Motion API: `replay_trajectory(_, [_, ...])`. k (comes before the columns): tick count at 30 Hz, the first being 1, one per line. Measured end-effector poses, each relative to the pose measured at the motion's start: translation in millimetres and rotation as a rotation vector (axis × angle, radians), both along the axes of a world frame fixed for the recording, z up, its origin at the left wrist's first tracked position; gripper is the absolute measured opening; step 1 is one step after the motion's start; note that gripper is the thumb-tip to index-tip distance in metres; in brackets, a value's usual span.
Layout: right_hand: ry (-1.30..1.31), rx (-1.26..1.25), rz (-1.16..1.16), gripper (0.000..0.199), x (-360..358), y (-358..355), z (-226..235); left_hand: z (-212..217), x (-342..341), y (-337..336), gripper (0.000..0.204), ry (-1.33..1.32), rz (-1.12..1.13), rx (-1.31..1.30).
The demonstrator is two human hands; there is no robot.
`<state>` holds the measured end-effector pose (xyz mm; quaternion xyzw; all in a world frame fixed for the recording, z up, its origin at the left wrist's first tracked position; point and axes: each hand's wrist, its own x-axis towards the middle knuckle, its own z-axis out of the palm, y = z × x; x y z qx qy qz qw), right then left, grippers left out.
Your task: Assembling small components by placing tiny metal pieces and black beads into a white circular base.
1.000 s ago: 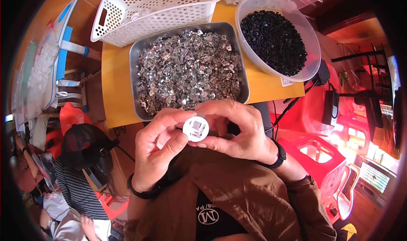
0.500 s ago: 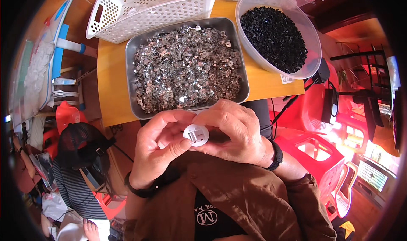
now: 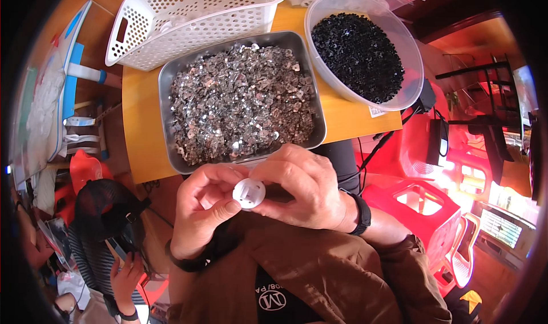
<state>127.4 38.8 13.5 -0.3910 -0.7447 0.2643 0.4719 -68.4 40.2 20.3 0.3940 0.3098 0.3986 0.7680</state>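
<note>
Between my two hands is a small white round plastic part, its recessed face with slots and small holes turned up. My left hand pinches its left edge, thumb in front. My right hand closes on its right side with thumb and fingers; whether a tiny piece is also in those fingertips is hidden. Just beyond my hands, a metal tray is filled with small shiny metal pieces.
A clear plastic tub of small black parts stands right of the tray on the yellow table. A white perforated basket sits behind. Red stools are at right. A co-worker's hand shows at lower left.
The white part has tilted and turned in my fingers, so its face looks different. The whole view has shifted slightly. At lower left, the co-worker's hand has come up.
</note>
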Motion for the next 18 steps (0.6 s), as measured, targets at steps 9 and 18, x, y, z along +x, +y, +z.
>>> replay_trajectory(9, [-0.500, -0.007, -0.282, 0.014, 39.9, 37.1, 3.5, -3.9, -5.3, -0.2, 0.029, -0.023, 0.203, 0.002])
replay_trajectory(18, [-0.718, 0.133, -0.225, 0.009, 21.7, 80.5, -27.1, -7.0, -7.6, 1.8, 0.031, 0.005, 0.268, -0.016])
